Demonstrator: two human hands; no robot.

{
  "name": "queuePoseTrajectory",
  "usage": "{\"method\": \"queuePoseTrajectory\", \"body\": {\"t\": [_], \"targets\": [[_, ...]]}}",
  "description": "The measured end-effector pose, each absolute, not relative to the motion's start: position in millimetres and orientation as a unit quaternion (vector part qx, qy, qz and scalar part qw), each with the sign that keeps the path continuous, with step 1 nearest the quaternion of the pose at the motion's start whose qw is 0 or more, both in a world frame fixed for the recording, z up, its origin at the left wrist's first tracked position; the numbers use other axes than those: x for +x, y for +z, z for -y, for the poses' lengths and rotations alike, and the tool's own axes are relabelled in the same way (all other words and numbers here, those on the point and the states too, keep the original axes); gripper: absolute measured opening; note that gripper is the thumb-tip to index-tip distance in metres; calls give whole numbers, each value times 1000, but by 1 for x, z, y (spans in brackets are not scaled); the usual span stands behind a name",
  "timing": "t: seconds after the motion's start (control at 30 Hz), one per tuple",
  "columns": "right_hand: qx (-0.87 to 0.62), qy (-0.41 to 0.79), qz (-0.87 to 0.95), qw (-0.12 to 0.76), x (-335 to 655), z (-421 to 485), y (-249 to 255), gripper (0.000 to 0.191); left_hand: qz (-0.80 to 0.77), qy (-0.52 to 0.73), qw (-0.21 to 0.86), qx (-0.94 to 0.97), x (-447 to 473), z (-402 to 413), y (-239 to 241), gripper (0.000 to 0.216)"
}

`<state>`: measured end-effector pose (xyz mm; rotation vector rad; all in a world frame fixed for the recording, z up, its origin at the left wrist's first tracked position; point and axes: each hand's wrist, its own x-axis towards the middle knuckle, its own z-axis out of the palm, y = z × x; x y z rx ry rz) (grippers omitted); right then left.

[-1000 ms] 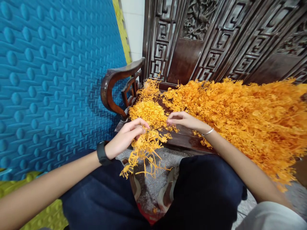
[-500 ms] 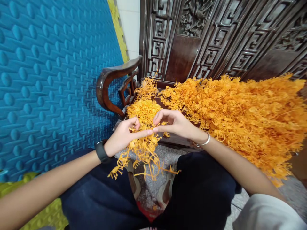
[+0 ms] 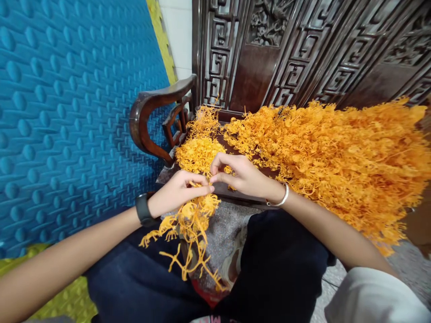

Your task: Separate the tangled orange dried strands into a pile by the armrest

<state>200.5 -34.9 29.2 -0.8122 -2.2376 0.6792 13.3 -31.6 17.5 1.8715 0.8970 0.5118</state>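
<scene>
A bunch of orange plastic sprigs (image 3: 193,217), thin and branching, hangs below my left hand (image 3: 177,190). My left hand is closed on it, with thumb and fingers pinched at its upper end. My right hand (image 3: 240,176) meets the left fingertips, its own thumb and forefinger pressed together in a pinch. What lies between the right fingers is too small to make out. Just behind both hands, a small yellow-orange heap of similar sprigs (image 3: 198,154) rests on the dark wooden seat (image 3: 232,195).
A large orange pile of sprigs (image 3: 343,152) covers the seat to the right. A curved wooden armrest (image 3: 144,121) rises at the left, beside a blue textured mat (image 3: 67,112). The carved wooden backrest (image 3: 256,76) stands behind. My knees are below the hands.
The right hand has moved slightly left, and its pinch has closed against the left fingertips. The hanging bunch has swung down and left.
</scene>
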Motion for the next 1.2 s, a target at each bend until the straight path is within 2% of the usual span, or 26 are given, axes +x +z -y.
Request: {"method": "queuePoseTrajectory", "body": {"t": [0.1,0.23,0.27,0.33,0.43,0.5,0.6,0.77,0.87,0.97,1.07,1.2], "targets": [[-334,224,849,343,209,25,30,9,-369,221,488,760,11,33,15,30],[-425,141,731,514,257,-6,33,14,-370,164,500,766,5,45,12,35],[-440,150,711,528,270,-14,31,16,-372,158,500,765,4,49,11,35],[-468,213,722,463,291,-25,19,21,-380,161,495,764,2,53,10,34],[-487,286,781,266,297,-34,-14,21,-390,175,477,768,1,54,10,32],[-494,274,809,162,290,-35,-38,14,-398,184,459,772,-1,51,11,31],[-494,210,841,69,283,-37,-63,6,-418,197,423,780,-3,45,12,30],[-511,164,843,19,292,-37,-65,11,-444,218,368,787,-10,31,14,29],[-512,183,839,25,291,-30,-55,28,-466,228,364,774,-15,17,14,26],[-501,222,836,-16,283,-22,-52,44,-496,229,388,743,-20,3,14,25],[-500,200,839,-75,276,-19,-61,38,-514,234,410,716,-23,-7,11,26],[-522,133,837,-99,276,-23,-75,23,-504,237,425,713,-23,-12,9,26]]}}
